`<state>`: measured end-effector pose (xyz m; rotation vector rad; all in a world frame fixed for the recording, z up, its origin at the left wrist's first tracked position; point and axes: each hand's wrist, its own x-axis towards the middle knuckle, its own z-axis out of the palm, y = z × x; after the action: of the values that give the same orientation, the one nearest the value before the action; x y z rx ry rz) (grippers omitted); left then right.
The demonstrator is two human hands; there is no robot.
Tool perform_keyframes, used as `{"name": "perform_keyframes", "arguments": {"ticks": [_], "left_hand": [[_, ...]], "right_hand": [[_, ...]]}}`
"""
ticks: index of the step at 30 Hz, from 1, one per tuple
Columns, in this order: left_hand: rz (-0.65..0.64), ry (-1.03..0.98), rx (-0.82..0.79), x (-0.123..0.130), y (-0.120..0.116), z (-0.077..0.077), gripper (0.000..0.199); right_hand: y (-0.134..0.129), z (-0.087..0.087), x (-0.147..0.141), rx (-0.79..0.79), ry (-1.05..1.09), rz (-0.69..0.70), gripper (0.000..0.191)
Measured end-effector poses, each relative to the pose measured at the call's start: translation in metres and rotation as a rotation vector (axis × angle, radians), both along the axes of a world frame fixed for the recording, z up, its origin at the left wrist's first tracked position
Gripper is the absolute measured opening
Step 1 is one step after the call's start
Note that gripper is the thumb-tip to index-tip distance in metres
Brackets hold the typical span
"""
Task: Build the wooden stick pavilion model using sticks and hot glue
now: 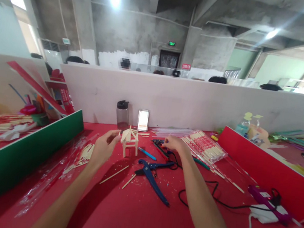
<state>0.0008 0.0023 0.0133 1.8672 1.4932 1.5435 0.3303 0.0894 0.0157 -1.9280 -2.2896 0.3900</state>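
I see the blue cutter [149, 172] mid-way across the desk [119, 219]. Toward the far edge, my left hand [106, 143] curls its fingers beside the stick house [129, 136], my right hand [176, 143] by a red-and-black tool [163, 153]; whether either pinches anything, I cannot tell.

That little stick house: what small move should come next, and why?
Perhaps lift the red-and-black tool: the right hand is at its end, while the left hand is beside the stick house's roof.

This craft workshop has bare concrete walls [124, 30], a white partition [188, 100], and a red surface [124, 220] carrying a cutter [154, 181] and stick model [128, 136].
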Motion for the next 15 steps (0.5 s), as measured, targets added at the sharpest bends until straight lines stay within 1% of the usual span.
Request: {"name": "perform_keyframes", "arguments": {"ticks": [4, 6, 8, 11, 13, 15], "left_hand": [[0.032, 0.136, 0.095, -0.008, 0.009, -0.011, 0.04], [0.025, 0.182, 0.14, -0.009, 0.012, -0.015, 0.037], [-0.006, 0.208, 0.167, -0.008, 0.013, -0.018, 0.035], [-0.062, 0.225, 0.135, -0.008, 0.012, -0.022, 0.035], [-0.084, 0.24, 0.08, -0.008, 0.011, -0.024, 0.036], [-0.097, 0.263, 0.039, -0.01, 0.011, -0.025, 0.037]], "right_hand": [[0.005, -0.001, 0.021, 0.018, -0.021, -0.114, 0.022], [0.007, -0.005, 0.023, 0.036, -0.018, -0.163, 0.029], [0.009, -0.013, 0.021, 0.028, -0.009, -0.2, 0.039], [0.011, -0.029, 0.014, -0.02, 0.022, -0.223, 0.049], [0.012, -0.038, 0.012, -0.048, 0.064, -0.223, 0.049], [0.014, -0.045, 0.014, -0.067, 0.131, -0.209, 0.045]]}}
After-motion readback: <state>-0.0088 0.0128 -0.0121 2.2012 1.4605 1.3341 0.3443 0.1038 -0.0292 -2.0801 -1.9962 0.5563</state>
